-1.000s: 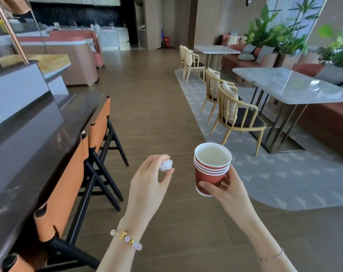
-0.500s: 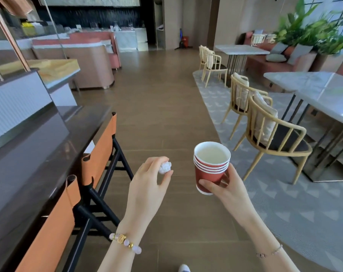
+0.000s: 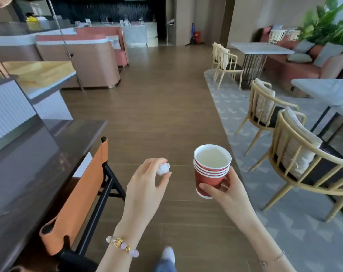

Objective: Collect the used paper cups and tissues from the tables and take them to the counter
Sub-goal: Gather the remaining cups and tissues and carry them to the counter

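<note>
On your left a dark counter runs beside an orange chair. Your left hand pinches a balled tissue at its fingertips. Just right of it, your right hand grips a stack of red paper cups, upright above the wooden floor.

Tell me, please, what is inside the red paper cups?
The stacked red paper cups show only the top one's pale interior, no tissue; the lower cups' insides are covered.
</note>
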`<state>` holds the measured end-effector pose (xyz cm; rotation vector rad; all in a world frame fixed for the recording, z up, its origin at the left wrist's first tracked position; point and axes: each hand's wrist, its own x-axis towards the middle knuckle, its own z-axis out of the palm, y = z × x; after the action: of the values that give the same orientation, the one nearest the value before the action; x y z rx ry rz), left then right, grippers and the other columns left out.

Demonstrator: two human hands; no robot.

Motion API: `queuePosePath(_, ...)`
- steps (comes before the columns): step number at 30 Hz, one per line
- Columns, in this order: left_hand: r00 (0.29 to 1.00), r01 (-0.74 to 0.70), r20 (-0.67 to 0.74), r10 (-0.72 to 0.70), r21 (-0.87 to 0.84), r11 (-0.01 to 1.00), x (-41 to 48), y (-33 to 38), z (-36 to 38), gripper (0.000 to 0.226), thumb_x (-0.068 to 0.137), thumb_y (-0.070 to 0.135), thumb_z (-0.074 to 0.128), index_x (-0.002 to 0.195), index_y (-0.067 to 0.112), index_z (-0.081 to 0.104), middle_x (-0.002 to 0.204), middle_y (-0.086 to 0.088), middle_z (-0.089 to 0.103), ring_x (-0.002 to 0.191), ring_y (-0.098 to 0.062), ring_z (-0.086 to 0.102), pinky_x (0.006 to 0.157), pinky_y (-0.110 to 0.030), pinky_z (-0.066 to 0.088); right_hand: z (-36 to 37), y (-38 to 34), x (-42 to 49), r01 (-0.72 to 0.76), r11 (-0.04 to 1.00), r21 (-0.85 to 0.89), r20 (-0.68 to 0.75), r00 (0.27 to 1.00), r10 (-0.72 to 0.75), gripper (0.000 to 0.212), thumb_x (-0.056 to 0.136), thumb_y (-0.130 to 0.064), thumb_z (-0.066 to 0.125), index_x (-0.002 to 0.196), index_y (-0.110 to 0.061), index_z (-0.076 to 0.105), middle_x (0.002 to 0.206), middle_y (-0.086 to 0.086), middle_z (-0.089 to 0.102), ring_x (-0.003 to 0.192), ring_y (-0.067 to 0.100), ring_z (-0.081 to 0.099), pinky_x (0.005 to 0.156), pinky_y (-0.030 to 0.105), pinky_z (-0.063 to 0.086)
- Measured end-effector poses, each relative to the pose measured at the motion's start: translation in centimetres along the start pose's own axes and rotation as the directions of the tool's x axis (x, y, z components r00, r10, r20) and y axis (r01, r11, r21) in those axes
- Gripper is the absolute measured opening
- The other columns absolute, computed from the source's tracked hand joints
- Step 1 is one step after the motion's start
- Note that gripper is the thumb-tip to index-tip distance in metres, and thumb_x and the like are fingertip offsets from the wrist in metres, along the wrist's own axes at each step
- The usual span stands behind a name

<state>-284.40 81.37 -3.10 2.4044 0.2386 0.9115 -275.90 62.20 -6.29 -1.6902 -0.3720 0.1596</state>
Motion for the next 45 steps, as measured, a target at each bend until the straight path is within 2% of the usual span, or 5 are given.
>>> queuePosePath(11, 0.999, -0.038, -0.014, 0.038, 0.003, 0.999, 23.3, -11.3, 9.5, 0.026, 0.079, 0.011, 0.072, 0.103, 0.018, 0.063, 0.096, 0.012, 0.062, 0.079, -0.009, 0.058, 0.058, -0.025, 0.048, 5.2, 1.3, 26.0, 0.013, 1.0, -0.015, -0.001, 1.0, -0.013, 0.061, 0.068, -0.016, 0.083, 0.116, -0.038, 0.053, 0.102, -0.024, 0.069, 0.094, -0.003, 0.065, 0.074, 0.008, 0.048)
queuePosePath(16, 0.999, -0.037, 0.006, 0.037, 0.011, 0.999, 31.9, -15.4, 12.7, 0.025, 0.079, 0.011, 0.072, 0.102, 0.017, 0.063, 0.096, 0.012, 0.062, 0.079, -0.007, 0.057, 0.061, -0.015, 0.04, 7.0, 1.5, 35.7, 0.014, 1.0, -0.018, -0.02, 1.0, -0.014, 0.06, 0.067, -0.017, 0.083, 0.116, -0.035, 0.054, 0.102, -0.025, 0.068, 0.096, -0.004, 0.064, 0.076, 0.008, 0.048)
queuePosePath(23, 1.0, -0.014, 0.017, 0.013, 0.023, 1.0, 42.3, -21.5, 18.3, 0.025, 0.079, 0.013, 0.072, 0.102, 0.018, 0.063, 0.097, 0.012, 0.063, 0.079, -0.011, 0.06, 0.06, -0.026, 0.048, 9.3, 3.4, 49.8, 0.0, 1.0, -0.007, -0.011, 1.0, 0.0, 0.057, 0.068, -0.016, 0.083, 0.113, -0.035, 0.055, 0.1, -0.024, 0.069, 0.093, -0.005, 0.064, 0.073, 0.007, 0.047)
queuePosePath(35, 0.997, 0.032, -0.079, -0.021, 0.137, 0.99, 67.1, -32.5, 28.0, 0.025, 0.077, 0.008, 0.073, 0.1, 0.013, 0.065, 0.096, 0.006, 0.065, 0.076, -0.015, 0.061, 0.059, -0.026, 0.047, 15.4, 5.1, 81.0, 0.027, 0.998, 0.058, 0.182, 0.983, -0.037, 0.059, 0.07, -0.017, 0.082, 0.12, -0.03, 0.053, 0.102, -0.022, 0.068, 0.093, -0.002, 0.065, 0.073, 0.008, 0.047)
queuePosePath(45, 0.988, 0.099, -0.131, -0.079, 0.159, 0.982, 81.9, -41.9, 33.3, 0.023, 0.08, 0.011, 0.071, 0.101, 0.014, 0.064, 0.096, 0.007, 0.064, 0.079, -0.015, 0.06, 0.059, -0.03, 0.049, 20.0, 6.5, 99.5, 0.019, 0.999, 0.032, 0.217, 0.976, -0.025, 0.062, 0.068, -0.018, 0.084, 0.12, -0.032, 0.053, 0.103, -0.017, 0.07, 0.095, 0.0, 0.066, 0.076, 0.015, 0.051)
